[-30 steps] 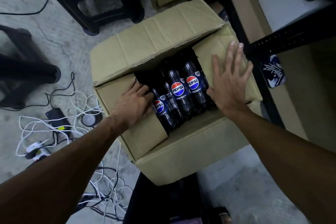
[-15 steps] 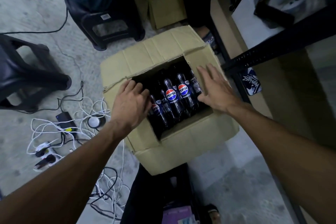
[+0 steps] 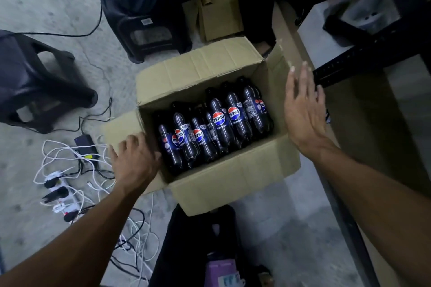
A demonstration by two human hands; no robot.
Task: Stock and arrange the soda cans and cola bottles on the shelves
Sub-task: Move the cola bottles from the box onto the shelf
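Observation:
A cardboard box [image 3: 233, 179] stands open on the floor with several dark Pepsi cola bottles [image 3: 219, 123] packed upright inside. My left hand [image 3: 134, 161] presses the box's left flap [image 3: 121, 128] outward and down, fingers spread over it. My right hand [image 3: 303, 112] is flat with straight fingers against the right flap, which stands pushed back toward the shelf post. Neither hand holds a bottle. No soda cans show.
A black metal shelf frame [image 3: 363, 58] with a cardboard-lined shelf runs along the right. Black plastic stools [image 3: 35, 84] stand at the left and back. White cables and a power strip [image 3: 60, 184] litter the floor at the left. A smaller cardboard box [image 3: 219, 16] sits behind.
Both side flaps have been pushed apart, exposing more bottles. My left hand moved left and down with its flap; my right hand swung right with the other flap.

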